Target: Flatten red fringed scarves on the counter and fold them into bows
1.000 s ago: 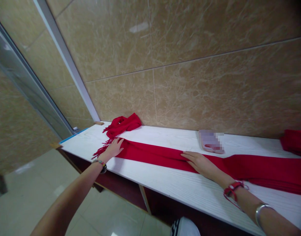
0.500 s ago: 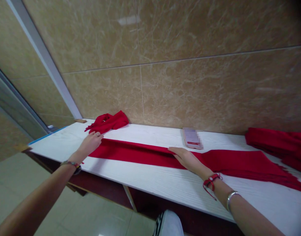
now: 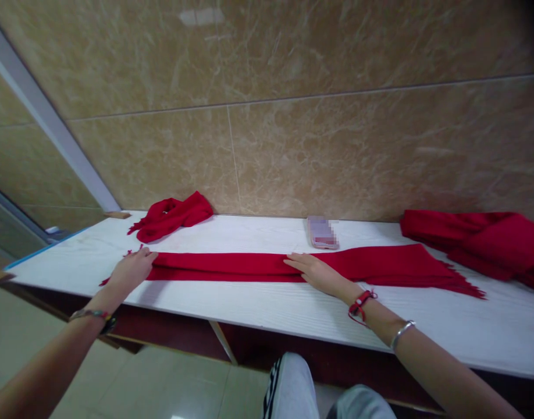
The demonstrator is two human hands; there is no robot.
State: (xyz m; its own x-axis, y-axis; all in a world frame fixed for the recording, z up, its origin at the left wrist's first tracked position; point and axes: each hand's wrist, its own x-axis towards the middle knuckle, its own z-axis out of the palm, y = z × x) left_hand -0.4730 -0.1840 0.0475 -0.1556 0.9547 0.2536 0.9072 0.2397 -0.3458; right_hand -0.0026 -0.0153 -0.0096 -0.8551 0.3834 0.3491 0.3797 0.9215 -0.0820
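Single view: head-worn camera, facing forward and down.
Detail: from above the near edge of the white wood-grain table [image 3: 258,302], toward the tan marbled wall [image 3: 319,151].

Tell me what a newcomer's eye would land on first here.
Probably the long red scarf, stretched along the white tabletop, with the left hand at one fringed end and the right hand near its middle. Next, the bunched red scarf behind the left hand and the red cloth at the far right, both vivid against the white.
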